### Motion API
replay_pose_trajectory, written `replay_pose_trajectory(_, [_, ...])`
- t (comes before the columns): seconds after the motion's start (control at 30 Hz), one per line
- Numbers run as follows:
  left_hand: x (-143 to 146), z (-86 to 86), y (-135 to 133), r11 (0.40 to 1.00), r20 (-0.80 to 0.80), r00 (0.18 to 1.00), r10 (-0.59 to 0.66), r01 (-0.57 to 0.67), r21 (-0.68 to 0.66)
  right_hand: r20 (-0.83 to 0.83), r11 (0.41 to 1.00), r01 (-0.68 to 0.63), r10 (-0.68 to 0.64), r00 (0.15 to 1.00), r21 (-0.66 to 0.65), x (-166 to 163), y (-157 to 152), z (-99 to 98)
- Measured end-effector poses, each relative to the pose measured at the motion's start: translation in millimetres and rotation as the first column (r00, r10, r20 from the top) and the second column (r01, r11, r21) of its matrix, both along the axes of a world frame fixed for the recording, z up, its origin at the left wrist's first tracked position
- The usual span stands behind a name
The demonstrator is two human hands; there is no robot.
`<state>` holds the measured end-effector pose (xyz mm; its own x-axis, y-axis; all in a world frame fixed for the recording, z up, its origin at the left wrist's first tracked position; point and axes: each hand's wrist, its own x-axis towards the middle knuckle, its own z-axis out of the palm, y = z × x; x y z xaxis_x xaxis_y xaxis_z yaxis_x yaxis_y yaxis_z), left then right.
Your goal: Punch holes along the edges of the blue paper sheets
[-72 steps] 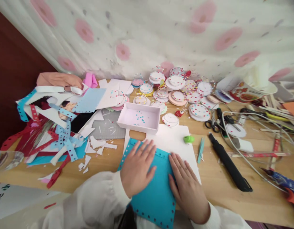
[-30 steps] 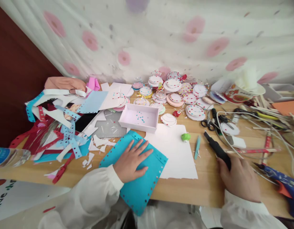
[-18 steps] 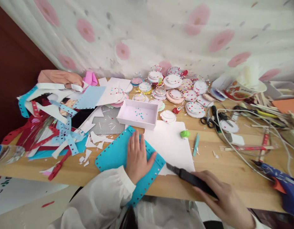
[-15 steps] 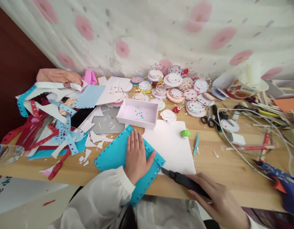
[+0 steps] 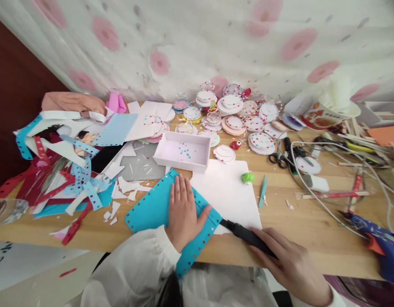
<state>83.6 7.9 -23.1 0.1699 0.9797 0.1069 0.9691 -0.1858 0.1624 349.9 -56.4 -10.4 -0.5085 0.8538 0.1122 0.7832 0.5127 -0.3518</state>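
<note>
My left hand (image 5: 183,212) lies flat, fingers together, on a teal foam sheet (image 5: 149,209) with punched holes along its edges, near the table's front edge. My right hand (image 5: 291,265) is closed round a black utility knife (image 5: 244,233), held low over the table. The knife's tip points left and sits at the teal sheet's right edge, just below my left thumb. A white sheet (image 5: 227,192) lies under and beside the teal one.
A shallow white box (image 5: 183,152) stands behind the sheets. Decorated paper discs (image 5: 235,121) crowd the back. Paper strips and scraps (image 5: 65,170) pile at the left. Scissors (image 5: 280,157), cables and a blue glue gun (image 5: 376,236) lie at the right. A green tape roller (image 5: 247,177) rests on the white sheet.
My right hand left the teal sheet, picked up the black knife from the right side and brought it to the sheet's right edge. My left hand turned the sheet and kept pressing it.
</note>
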Motion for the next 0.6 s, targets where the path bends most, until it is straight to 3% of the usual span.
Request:
replay_pose_trajectory(0.43, [0.8, -1.4, 1.0, 0.999, 0.028, 1.0, 0.006, -0.005, -0.034, -0.011, 0.997, 0.018, -0.017, 1.0, 0.071, 0.1, 2.6, -3.4])
replay_pose_trajectory(0.6, [0.5, -1.8, 0.5, 0.999, 0.026, 1.0, 0.008, -0.008, -0.031, -0.029, 0.999, 0.033, -0.032, 0.999, 0.022, 2.6, 3.9, -4.5])
